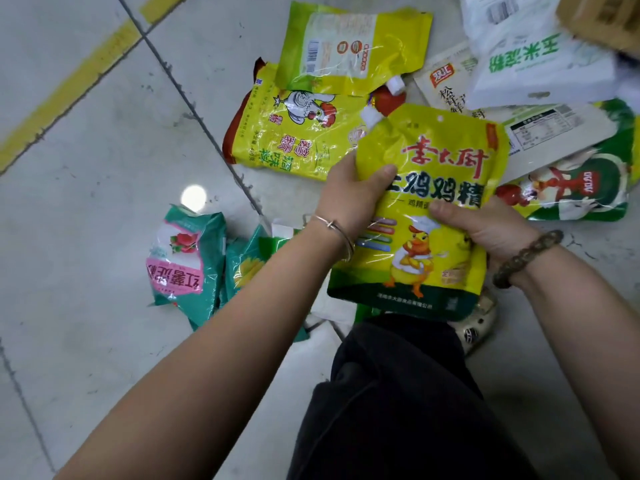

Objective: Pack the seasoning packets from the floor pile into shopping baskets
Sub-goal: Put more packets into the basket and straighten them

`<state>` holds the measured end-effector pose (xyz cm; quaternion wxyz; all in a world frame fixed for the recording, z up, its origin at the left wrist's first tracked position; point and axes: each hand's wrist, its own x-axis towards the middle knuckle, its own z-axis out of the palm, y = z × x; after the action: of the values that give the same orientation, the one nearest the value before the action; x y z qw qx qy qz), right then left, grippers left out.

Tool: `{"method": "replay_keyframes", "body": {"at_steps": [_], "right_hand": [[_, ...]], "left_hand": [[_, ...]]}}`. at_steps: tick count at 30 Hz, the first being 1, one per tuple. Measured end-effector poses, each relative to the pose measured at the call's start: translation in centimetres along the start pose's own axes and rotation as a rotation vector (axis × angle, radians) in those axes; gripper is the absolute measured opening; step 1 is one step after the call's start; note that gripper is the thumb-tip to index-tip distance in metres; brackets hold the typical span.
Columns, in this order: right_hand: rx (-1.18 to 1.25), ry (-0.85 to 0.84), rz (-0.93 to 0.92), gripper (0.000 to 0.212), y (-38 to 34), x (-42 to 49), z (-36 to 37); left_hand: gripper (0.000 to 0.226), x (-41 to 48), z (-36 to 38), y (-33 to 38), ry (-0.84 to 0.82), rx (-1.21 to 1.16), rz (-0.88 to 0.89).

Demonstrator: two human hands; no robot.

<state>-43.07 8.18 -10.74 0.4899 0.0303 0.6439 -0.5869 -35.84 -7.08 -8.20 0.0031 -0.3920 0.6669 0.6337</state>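
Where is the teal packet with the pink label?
In the head view, the teal packet lies on the floor, left of the left forearm, beside a second teal packet.

Pale grey glossy tile floor [86, 150] fills the view, dark grout lines crossing it, and a worn yellow painted stripe [69, 88] slants across at ten o'clock. At nine o'clock a teal-and-pink plastic bag [183, 261] lies crumpled, with a second teal bag with yellow print [246, 265] just beside it. Up at twelve there's a flat yellow foil packet with a rooster drawing [294, 140], and a yellow-green pouch showing its barcode side [353, 50] overlaps its far edge. At two o'clock a white bag with green characters [540, 60] tops the heap. At three, a green-and-white glossy packet [581, 188] lies flat.
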Motion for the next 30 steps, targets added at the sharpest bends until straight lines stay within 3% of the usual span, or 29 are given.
{"method": "replay_keyframes", "body": {"at_steps": [2,3,7,10,13,18,27,30], "right_hand": [[-0.022,0.095,0.019,0.039,-0.2,-0.7,0.2],[-0.059,0.172,0.036,0.037,-0.1,-0.9,0.2],[-0.135,0.423,0.176,0.095,0.5,-0.7,-0.6],[-0.072,0.507,0.171,0.101,0.6,-0.5,-0.7],[-0.048,0.539,0.162,0.096,0.4,-0.7,-0.7],[-0.037,0.575,0.149,0.089,0.0,-1.1,-0.8],[-0.066,0.590,0.079,0.070,-0.1,-2.4,-2.5],[-0.049,0.613,0.055,0.082,-0.5,-2.7,-3.6]], "left_hand": [[0.008,1.3,-0.3,-0.4,-0.076,0.093,0.025],[0.012,2.0,-0.8,-0.7,-0.077,0.195,0.075],[0.044,4.8,-4.5,-3.1,0.016,1.164,0.295],[0.063,6.2,-5.9,-5.3,-0.050,1.507,0.333],[0.072,7.9,-6.4,-5.7,-0.064,1.553,0.312],[0.065,9.3,-6.2,-5.0,-0.019,1.594,0.346],[0.044,7.1,-4.4,-3.0,0.080,1.355,0.419],[0.043,5.0,-2.4,-1.4,0.058,1.212,0.468]]}}
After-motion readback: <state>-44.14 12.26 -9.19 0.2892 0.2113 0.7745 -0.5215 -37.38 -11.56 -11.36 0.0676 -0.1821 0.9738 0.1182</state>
